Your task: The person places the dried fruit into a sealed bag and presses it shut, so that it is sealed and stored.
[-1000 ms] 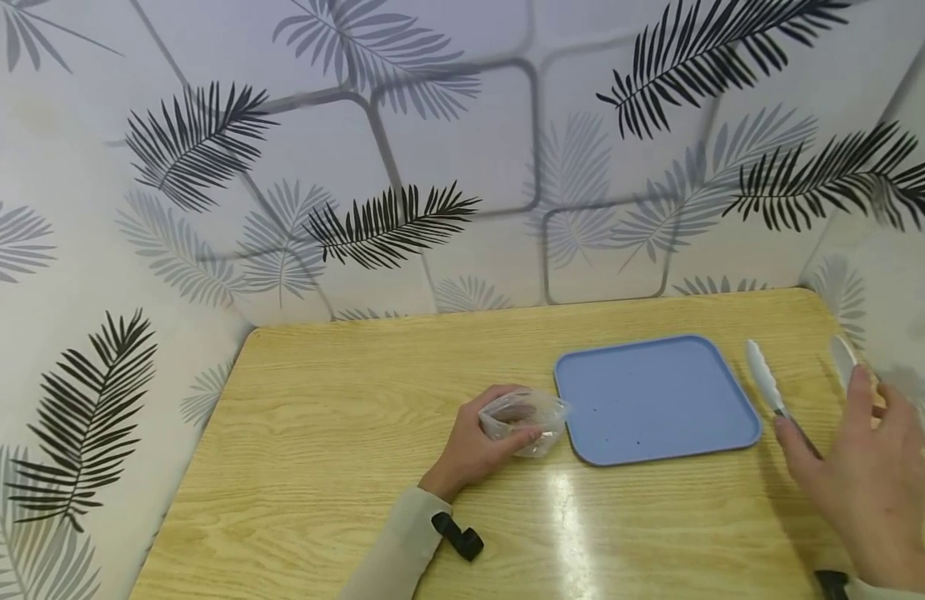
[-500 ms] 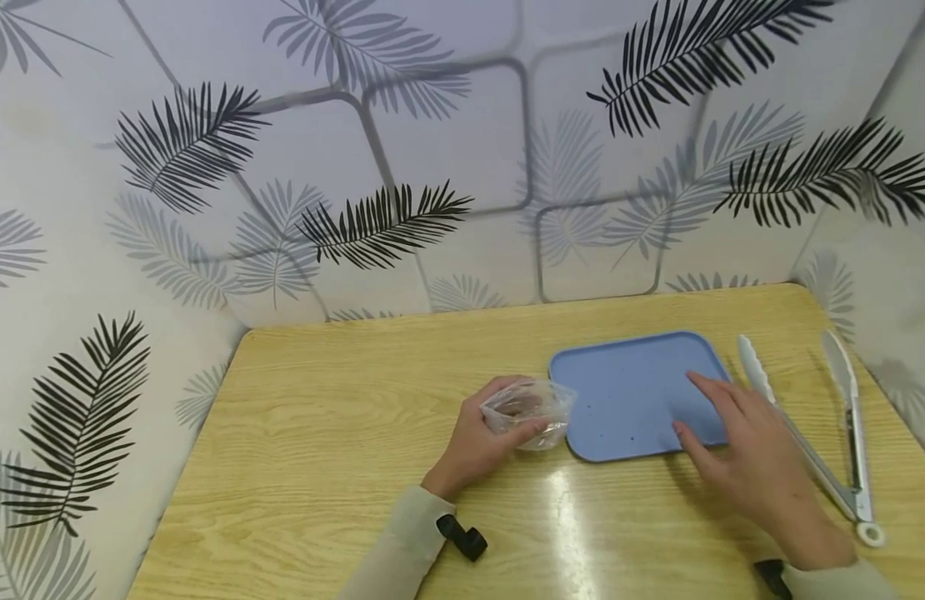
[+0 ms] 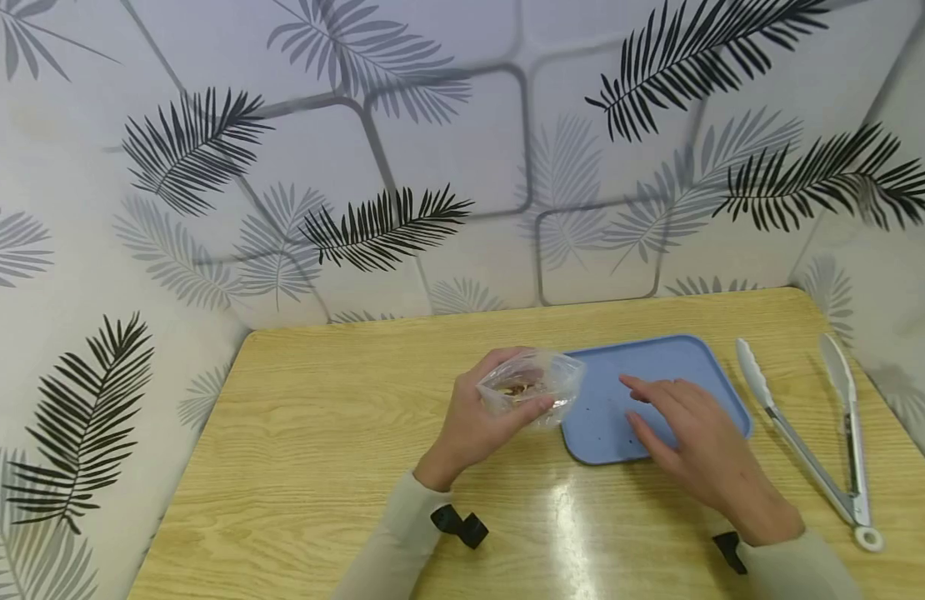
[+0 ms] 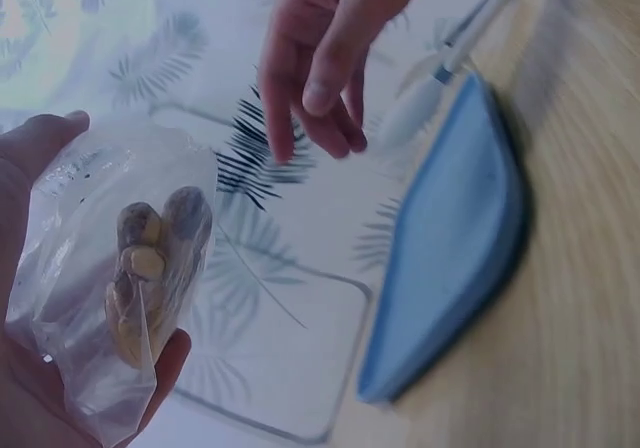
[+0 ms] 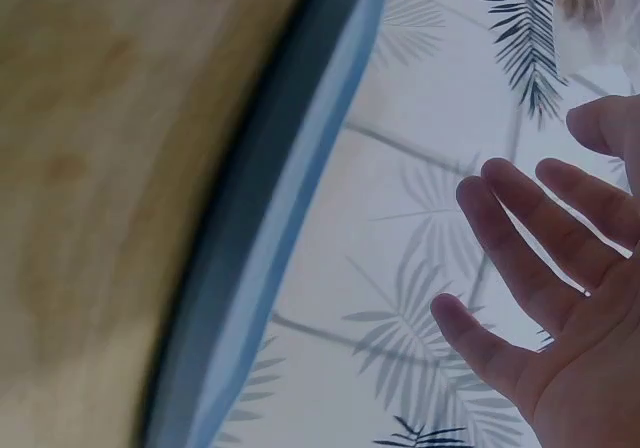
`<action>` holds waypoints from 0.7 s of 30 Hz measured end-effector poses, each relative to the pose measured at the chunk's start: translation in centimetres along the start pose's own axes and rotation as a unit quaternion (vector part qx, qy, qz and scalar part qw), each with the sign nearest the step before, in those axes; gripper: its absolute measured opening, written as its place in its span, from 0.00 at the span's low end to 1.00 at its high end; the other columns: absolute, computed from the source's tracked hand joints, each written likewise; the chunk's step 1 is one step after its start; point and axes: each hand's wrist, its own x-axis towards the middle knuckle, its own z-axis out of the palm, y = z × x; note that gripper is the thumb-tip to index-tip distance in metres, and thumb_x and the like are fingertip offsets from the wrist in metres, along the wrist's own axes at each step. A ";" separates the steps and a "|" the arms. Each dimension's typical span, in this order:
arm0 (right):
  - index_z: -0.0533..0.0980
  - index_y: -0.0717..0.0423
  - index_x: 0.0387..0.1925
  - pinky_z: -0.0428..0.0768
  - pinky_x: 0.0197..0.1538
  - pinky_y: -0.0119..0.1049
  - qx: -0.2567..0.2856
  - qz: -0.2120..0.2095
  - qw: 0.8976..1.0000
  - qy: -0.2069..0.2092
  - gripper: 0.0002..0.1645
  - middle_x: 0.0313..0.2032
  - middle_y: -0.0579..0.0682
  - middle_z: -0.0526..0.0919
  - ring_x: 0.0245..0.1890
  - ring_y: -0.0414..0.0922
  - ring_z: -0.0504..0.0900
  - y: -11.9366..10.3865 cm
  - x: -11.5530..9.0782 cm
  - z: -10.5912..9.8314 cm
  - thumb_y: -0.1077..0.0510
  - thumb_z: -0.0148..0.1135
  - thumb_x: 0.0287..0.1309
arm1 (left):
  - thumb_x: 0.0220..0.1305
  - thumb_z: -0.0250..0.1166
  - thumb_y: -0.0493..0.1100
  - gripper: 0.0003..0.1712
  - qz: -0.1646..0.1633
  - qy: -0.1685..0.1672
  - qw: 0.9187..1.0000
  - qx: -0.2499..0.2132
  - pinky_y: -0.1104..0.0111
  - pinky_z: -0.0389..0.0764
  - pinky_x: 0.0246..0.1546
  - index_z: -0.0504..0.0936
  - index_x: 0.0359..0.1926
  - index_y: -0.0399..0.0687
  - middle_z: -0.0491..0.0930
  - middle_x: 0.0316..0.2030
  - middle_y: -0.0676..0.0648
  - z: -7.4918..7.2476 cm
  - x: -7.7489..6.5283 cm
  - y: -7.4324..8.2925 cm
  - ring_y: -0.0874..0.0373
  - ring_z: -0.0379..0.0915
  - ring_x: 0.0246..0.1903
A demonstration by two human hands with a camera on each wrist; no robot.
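Note:
My left hand (image 3: 470, 421) grips a clear plastic bag (image 3: 541, 379), its thumb at the near side and fingers round the far side. The bag's mouth gapes. Several brown and tan rounded pieces (image 4: 140, 268) show through the plastic in the left wrist view. My right hand (image 3: 695, 437) holds nothing; its fingers are extended and spread, as the right wrist view shows. In the head view it overlaps the blue tray (image 3: 665, 354), to the right of the bag. The bag overlaps the tray's left edge in that view.
Metal tongs with white tips (image 3: 856, 467) lie spread apart on the table, right of the tray. A few dark specks dot the tray. The wood-grain table (image 3: 342, 400) meets a leaf-patterned wall (image 3: 462, 167) at its back edge.
My right hand has left the tongs on the table and moved left over the tray towards the bag. My left hand has lifted the bag slightly up and rightward.

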 end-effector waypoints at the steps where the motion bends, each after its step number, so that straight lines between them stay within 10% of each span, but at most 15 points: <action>1: 0.81 0.58 0.68 0.81 0.57 0.53 0.005 -0.005 1.000 0.003 0.35 0.46 0.51 0.93 0.45 0.52 0.90 -0.2 0.4 0.0 0.65 0.76 0.57 | 0.64 0.77 0.28 0.32 0.006 0.002 1.000 0.001 0.57 0.92 0.53 0.81 0.68 0.42 0.87 0.60 0.33 0.0 0.2 0.5 0.35 0.89 0.56; 11: 0.77 0.55 0.74 0.77 0.59 0.19 0.166 0.047 0.985 -0.015 0.30 0.54 0.48 0.90 0.56 0.38 0.87 -2.8 3.5 -1.2 0.71 0.60 0.75 | 0.65 0.76 0.28 0.30 0.017 0.001 1.000 -0.013 0.55 0.92 0.50 0.82 0.67 0.43 0.88 0.54 0.30 0.1 1.1 4.1 0.44 0.90 0.53; 21: 0.80 0.54 0.71 0.79 0.57 0.22 0.221 0.020 0.975 -0.006 0.26 0.55 0.49 0.90 0.55 0.32 0.85 -4.6 6.9 -2.2 0.70 0.59 0.77 | 0.64 0.76 0.28 0.31 0.036 0.000 0.999 -0.002 0.55 0.92 0.51 0.82 0.67 0.43 0.88 0.57 0.34 -0.4 1.3 5.7 0.47 0.90 0.53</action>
